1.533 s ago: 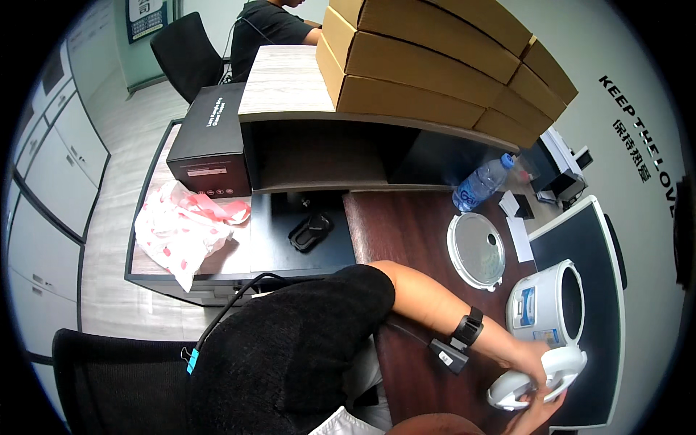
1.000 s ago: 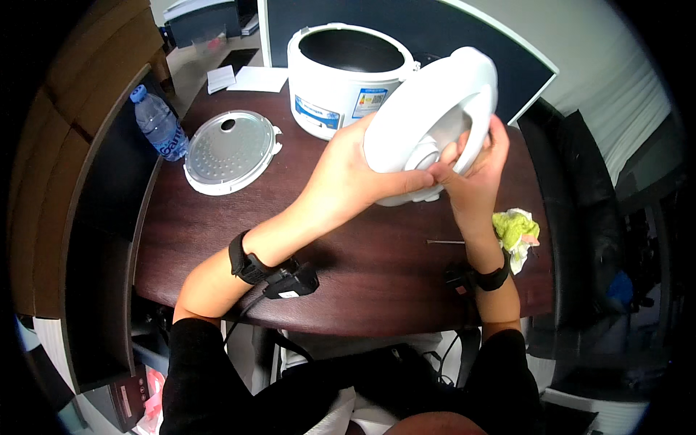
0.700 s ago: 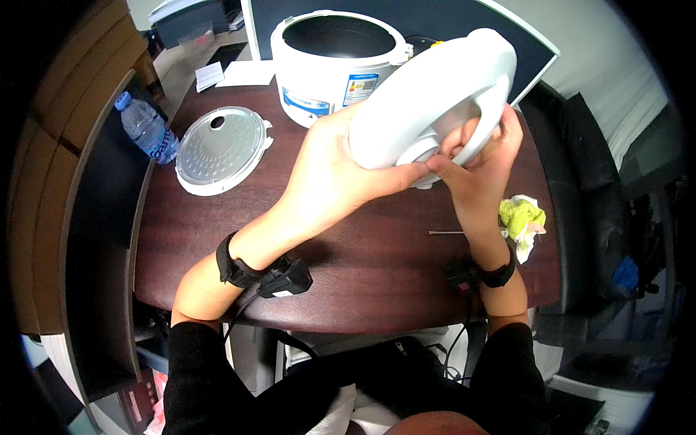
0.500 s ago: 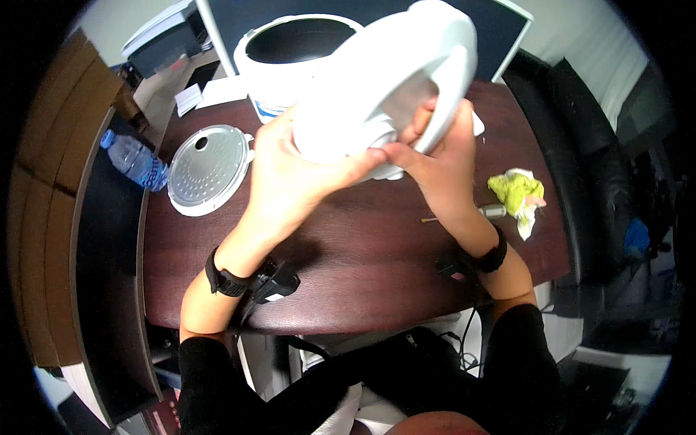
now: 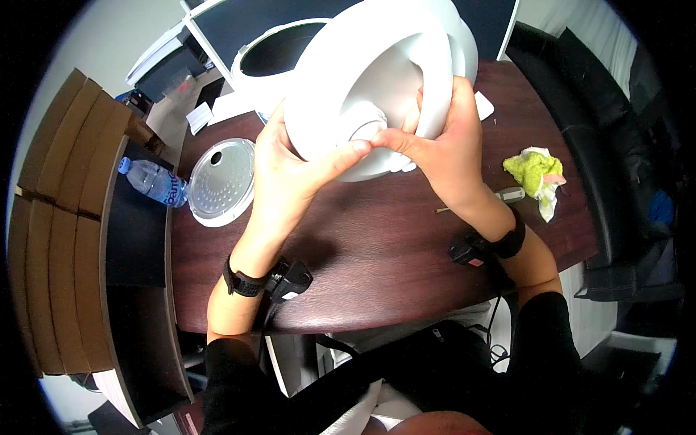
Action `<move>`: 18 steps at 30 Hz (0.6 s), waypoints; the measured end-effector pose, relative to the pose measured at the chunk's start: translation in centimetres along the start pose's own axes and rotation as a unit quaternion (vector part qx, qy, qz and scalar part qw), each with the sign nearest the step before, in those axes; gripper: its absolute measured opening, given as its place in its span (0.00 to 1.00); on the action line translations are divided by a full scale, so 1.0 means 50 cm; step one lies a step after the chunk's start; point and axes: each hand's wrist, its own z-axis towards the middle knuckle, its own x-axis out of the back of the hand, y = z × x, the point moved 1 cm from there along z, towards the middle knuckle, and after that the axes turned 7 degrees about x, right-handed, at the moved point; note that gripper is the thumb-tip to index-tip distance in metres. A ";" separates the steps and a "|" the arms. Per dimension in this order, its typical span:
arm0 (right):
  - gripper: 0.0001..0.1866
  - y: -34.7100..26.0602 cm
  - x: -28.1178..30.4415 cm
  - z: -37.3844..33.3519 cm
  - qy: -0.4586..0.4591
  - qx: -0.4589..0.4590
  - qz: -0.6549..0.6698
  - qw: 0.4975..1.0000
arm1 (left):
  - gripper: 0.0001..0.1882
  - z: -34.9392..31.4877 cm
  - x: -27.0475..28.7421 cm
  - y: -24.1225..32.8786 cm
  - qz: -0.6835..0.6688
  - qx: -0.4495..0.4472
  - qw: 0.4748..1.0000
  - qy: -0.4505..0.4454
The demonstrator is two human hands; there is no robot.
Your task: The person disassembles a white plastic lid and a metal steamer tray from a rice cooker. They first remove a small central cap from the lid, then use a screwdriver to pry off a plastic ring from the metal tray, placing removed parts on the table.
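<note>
- Since half a second ago: white cooker lid [image 5: 384,80] has come nearer the camera and fills more of the view; both hands keep their hold on it above the table [image 5: 377,246].
- Stack of brown cardboard boxes [image 5: 54,217] along the table's left side; clear water bottle [image 5: 152,181] lies just inside the left edge.
- Round perforated metal plate [image 5: 221,181] lies flat near the table's left rear, between bottle and left hand.
- Left hand [image 5: 290,177]: forearm rises from the front edge, black wrist strap on; palm cups the lid's lower left, thumb stretched right across its underside. Grasping the lid.
- White cooker body [image 5: 279,58] stands at the rear edge, partly hidden behind the lid.
- Lid is held tilted, off the table, over its rear centre.
- Right hand [image 5: 449,148]: fingers wrapped over the lid's right rim, thumb pointing left, tip meeting the left thumb. Grasping the lid.
- Yellow-green cloth [image 5: 536,174] lies crumpled near the right edge.
</note>
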 end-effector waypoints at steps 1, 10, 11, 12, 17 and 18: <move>0.41 0.000 0.002 -0.002 0.001 -0.007 0.012 1.000 | 0.30 0.001 0.000 -0.002 -0.001 0.002 1.000 -0.007; 0.33 -0.007 0.011 0.001 -0.012 0.040 -0.023 0.999 | 0.28 0.003 0.009 -0.001 -0.035 0.062 0.996 -0.047; 0.33 -0.006 0.010 0.003 -0.006 0.050 -0.036 0.998 | 0.28 0.003 0.010 -0.001 -0.043 0.060 0.996 -0.051; 0.33 -0.005 0.008 0.005 0.000 0.061 -0.048 0.997 | 0.29 0.003 0.012 -0.001 -0.052 0.058 0.996 -0.054; 0.30 0.023 0.012 0.023 -0.042 -0.154 0.272 0.949 | 0.30 -0.011 0.027 0.005 -0.178 0.086 0.972 -0.127; 0.31 0.039 0.010 0.024 -0.044 -0.190 0.338 0.921 | 0.31 -0.011 0.015 0.002 -0.183 0.076 0.975 -0.102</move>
